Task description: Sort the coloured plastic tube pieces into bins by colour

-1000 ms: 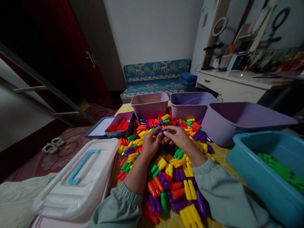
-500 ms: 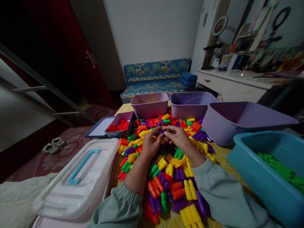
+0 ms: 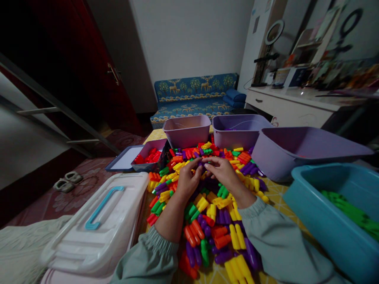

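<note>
My left hand (image 3: 188, 178) and my right hand (image 3: 220, 170) meet over the middle of a heap of plastic building pieces (image 3: 203, 203). The heap mixes red, orange, yellow, green and purple bullet-shaped pieces, many of them joined side by side. Between the fingertips of both hands shows a small purple building piece (image 3: 202, 165), largely covered by the fingers. Both hands are closed in a pinch around it, thumbs and fingers nearly touching. Its exact shape is hidden.
Behind the heap stand a pink bin (image 3: 187, 132) and a purple bin (image 3: 237, 134). Right are a larger lilac bin (image 3: 272, 159) and a blue bin (image 3: 322, 209) holding green pieces. Left are a box of red pieces (image 3: 162, 152) and a lidded white container (image 3: 118, 213).
My left thumb and fingers have shifted slightly around the purple piece. Both hands otherwise keep their place, and the heap looks the same.
</note>
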Demonstrator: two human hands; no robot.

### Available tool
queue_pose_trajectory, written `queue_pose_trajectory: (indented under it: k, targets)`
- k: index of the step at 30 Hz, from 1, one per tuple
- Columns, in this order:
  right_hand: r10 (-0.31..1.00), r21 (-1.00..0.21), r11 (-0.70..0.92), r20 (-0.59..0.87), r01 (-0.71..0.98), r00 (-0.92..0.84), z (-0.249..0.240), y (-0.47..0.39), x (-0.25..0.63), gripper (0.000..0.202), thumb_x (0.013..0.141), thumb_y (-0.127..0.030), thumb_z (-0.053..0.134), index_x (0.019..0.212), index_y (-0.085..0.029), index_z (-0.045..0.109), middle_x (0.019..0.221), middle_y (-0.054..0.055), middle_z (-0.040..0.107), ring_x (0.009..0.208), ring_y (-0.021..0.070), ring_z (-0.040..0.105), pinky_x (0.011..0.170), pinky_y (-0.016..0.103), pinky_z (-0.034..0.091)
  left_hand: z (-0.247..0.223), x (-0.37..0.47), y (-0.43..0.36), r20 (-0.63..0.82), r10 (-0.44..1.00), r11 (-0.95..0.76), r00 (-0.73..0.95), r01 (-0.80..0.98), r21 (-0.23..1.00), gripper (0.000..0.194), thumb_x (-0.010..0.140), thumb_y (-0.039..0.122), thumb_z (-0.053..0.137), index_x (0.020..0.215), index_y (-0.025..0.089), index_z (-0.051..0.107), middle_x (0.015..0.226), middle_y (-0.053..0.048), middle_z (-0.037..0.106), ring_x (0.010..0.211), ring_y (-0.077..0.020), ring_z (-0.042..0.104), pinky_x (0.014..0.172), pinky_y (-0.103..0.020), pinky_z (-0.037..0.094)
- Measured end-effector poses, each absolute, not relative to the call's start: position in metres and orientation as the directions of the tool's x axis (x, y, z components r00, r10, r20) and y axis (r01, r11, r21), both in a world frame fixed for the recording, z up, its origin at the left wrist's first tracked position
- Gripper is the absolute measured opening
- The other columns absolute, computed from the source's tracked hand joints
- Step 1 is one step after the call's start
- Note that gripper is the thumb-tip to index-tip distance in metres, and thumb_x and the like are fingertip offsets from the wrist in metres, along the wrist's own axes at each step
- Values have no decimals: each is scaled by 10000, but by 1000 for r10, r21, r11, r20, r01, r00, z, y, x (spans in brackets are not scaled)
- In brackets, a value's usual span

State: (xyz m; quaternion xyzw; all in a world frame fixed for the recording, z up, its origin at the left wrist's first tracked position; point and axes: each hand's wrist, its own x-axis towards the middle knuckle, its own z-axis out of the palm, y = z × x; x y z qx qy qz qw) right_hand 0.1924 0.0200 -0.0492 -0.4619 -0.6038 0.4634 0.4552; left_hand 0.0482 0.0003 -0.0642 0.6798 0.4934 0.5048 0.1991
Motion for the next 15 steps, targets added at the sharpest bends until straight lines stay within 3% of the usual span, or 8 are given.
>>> queue_pose_trajectory:
  k: [6,15]
  targets:
    - [982,-981,130,108,145,-154,-48,19,192,261,758,-220,571,985,-169,690,668,1,653,538,98,604,443,166,458,-63,48,-1,493,870,-436,-1,462,772,321,844,206,549,1143,158,657,967,-62,725,847,-181,655,786,-287,507]
    - [979,-978,142,115,154,-168,-49,19,191,253,732,-220,598,964,-171,687,642,-9,629,542,102,591,452,176,456,-62,48,0,511,860,-444,-9,482,756,331,784,115,520,1074,162,671,815,-15,710,739,-144,635,697,-240,501]
